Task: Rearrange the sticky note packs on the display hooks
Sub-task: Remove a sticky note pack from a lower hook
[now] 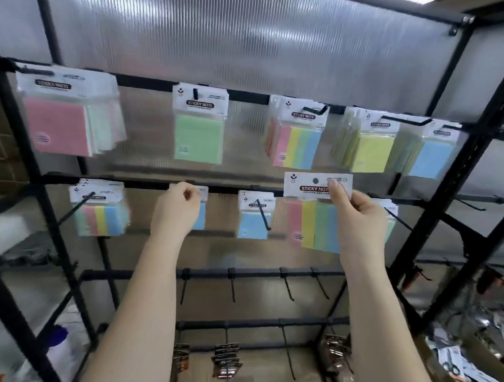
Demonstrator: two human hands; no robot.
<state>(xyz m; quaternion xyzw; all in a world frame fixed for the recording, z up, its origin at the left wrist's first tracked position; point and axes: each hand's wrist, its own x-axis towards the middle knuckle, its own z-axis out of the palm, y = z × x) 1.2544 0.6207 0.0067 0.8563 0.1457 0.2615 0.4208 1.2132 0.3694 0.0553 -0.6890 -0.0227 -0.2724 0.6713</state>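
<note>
The right hand [355, 211] pinches the white "STICKY NOTE" header card of a clear-wrapped pack of pink, yellow, green and blue striped sticky notes [315, 218], held free of any hook. Just left of that grip hangs a blue sticky note pack [253, 219] on a black wire hook [263, 215]. Further left, the left hand [177, 209] has its fingers curled at the header of another blue pack [201, 214]; whether it grasps it I cannot tell.

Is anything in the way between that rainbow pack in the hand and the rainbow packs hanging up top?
Nothing visible. The right hand holds the striped pack just below the top-row striped packs, with only open space between.
</note>
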